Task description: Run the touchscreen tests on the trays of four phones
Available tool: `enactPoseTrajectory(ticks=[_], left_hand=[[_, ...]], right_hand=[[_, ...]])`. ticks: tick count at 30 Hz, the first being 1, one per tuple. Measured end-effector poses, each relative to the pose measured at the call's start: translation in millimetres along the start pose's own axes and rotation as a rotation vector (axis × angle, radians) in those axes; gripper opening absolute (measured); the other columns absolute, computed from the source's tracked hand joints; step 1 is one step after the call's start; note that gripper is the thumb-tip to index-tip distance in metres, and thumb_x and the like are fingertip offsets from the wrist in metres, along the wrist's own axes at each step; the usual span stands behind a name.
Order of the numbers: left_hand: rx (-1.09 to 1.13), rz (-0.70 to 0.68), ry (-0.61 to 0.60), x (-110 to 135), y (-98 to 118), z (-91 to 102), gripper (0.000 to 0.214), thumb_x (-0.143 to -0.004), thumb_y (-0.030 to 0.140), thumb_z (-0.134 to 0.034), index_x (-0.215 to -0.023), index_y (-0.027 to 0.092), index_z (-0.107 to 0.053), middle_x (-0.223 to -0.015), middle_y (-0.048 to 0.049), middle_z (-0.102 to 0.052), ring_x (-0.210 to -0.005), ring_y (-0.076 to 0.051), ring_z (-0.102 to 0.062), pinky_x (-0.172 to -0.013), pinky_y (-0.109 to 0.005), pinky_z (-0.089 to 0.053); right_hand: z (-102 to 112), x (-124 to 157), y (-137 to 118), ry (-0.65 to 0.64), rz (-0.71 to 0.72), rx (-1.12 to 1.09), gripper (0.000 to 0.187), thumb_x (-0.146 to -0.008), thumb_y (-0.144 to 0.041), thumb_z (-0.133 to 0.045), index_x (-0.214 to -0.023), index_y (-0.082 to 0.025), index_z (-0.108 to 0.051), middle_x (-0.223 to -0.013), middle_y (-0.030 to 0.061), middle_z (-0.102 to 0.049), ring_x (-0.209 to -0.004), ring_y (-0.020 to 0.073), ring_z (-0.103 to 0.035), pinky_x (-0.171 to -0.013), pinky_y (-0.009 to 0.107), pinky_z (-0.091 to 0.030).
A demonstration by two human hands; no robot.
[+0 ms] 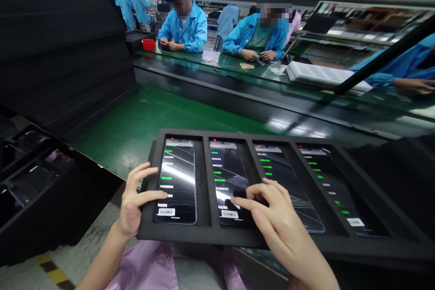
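Under the right hand point(278, 226), fingers spread loose, the second phone point(226, 172) lies lengthwise near to far, apparently touched; the left hand point(132, 206) clasps the tray point(190, 234) at its left edge.

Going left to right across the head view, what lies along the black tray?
Left hand, first phone, second phone, third phone, fourth phone; right hand overlaps the middle two, so left out.

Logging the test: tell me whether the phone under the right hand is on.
On: the phone under the right hand shows lit green and white menu lines.
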State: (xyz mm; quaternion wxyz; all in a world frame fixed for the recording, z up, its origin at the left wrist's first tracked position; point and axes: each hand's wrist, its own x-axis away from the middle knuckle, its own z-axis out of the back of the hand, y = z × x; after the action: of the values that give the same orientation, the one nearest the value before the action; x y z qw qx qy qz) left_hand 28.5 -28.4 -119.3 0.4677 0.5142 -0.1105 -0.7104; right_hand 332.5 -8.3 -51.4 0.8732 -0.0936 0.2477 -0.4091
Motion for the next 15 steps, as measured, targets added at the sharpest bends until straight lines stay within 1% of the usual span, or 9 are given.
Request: enactPoseTrajectory(ticks=[3, 5, 7, 9, 10, 12, 13, 15], left_hand=[[-0.005, 0.017, 0.021, 0, 2, -0.6, 0.075, -0.090, 0.054, -0.002, -0.082, 0.036, -0.074, -0.120, -0.0005, -0.055, -0.121, -0.025, -0.040, -0.104, -0.045, -0.031], [-0.019, 0.007, 0.010, 0, 3, 0.6, 0.073, -0.091, 0.053, -0.003, -0.082, 0.036, -0.074, -0.120, -0.0001, -0.056, -0.120, -0.024, -0.041, -0.103, -0.044, -0.032], [-0.026, -0.009, 0.001, 0, 2, 2.8, 0.072, -0.091, 0.053, -0.005, -0.083, 0.036, -0.074, -0.120, 0.0001, -0.056, -0.120, -0.024, -0.042, -0.103, -0.044, -0.033], [-0.028, -0.018, -0.006, 1, 0, 4.8, 0.072, -0.090, 0.055, -0.004, -0.087, 0.036, -0.073, -0.122, -0.0003, -0.055, -0.120, -0.025, -0.043, -0.103, -0.044, -0.033], [-0.028, -0.017, -0.004, 1, -1, 5.4, 0.071, -0.089, 0.057, -0.004, -0.090, 0.036, -0.073, -0.122, -0.0005, -0.055, -0.120, -0.025, -0.043, -0.103, -0.043, -0.034], [-0.023, -0.002, 0.023, 0, -3, 5.6, 0.070, -0.088, 0.059, -0.005, -0.092, 0.037, -0.072, -0.120, -0.0009, -0.056, -0.118, -0.025, -0.045, -0.100, -0.042, -0.036], [-0.021, 0.011, 0.041, -1, -3, 5.3, 0.070, -0.088, 0.060, -0.006, -0.091, 0.038, -0.072, -0.118, -0.0007, -0.057, -0.117, -0.025, -0.047, -0.099, -0.041, -0.038], [-0.014, 0.032, 0.060, -2, -3, 4.5, 0.068, -0.086, 0.063, -0.008, -0.088, 0.041, -0.072, -0.116, 0.0007, -0.058, -0.114, -0.026, -0.049, -0.095, -0.041, -0.041]], right_hand=[[-1, -3, -3, -0.031, -0.027, 0.000, 0.032, -0.092, -0.024, -0.034, -0.097, -0.026, -0.066, -0.082, 0.0019, -0.050, -0.081, 0.0151, -0.051, -0.090, 0.043, -0.034], [-1, -3, -3, -0.035, -0.048, -0.002, 0.032, -0.092, -0.025, -0.035, -0.096, -0.026, -0.067, -0.081, 0.0018, -0.049, -0.080, 0.0151, -0.050, -0.085, 0.040, -0.036], [0, 1, 0, 0.013, -0.052, -0.009, 0.033, -0.092, -0.025, -0.034, -0.097, -0.027, -0.067, -0.081, 0.0019, -0.048, -0.081, 0.0155, -0.049, -0.084, 0.039, -0.037], [3, 10, 7, 0.122, -0.062, 0.000, 0.035, -0.092, -0.026, -0.032, -0.098, -0.027, -0.068, -0.082, 0.0023, -0.049, -0.084, 0.0165, -0.049, -0.087, 0.040, -0.035], [6, 15, 12, 0.188, -0.089, 0.015, 0.037, -0.093, -0.027, -0.031, -0.097, -0.027, -0.068, -0.083, 0.0025, -0.049, -0.085, 0.0170, -0.048, -0.087, 0.040, -0.035], [14, 27, 23, 0.284, -0.193, 0.066, 0.041, -0.093, -0.028, -0.029, -0.092, -0.027, -0.070, -0.083, 0.0029, -0.048, -0.085, 0.0173, -0.049, -0.085, 0.039, -0.035], [18, 32, 29, 0.303, -0.256, 0.095, 0.043, -0.093, -0.029, -0.028, -0.088, -0.026, -0.070, -0.082, 0.0029, -0.048, -0.083, 0.0171, -0.049, -0.084, 0.039, -0.035], [25, 39, 38, 0.260, -0.364, 0.137, 0.045, -0.094, -0.031, -0.028, -0.081, -0.025, -0.070, -0.080, 0.0026, -0.048, -0.081, 0.0169, -0.050, -0.082, 0.038, -0.035]])
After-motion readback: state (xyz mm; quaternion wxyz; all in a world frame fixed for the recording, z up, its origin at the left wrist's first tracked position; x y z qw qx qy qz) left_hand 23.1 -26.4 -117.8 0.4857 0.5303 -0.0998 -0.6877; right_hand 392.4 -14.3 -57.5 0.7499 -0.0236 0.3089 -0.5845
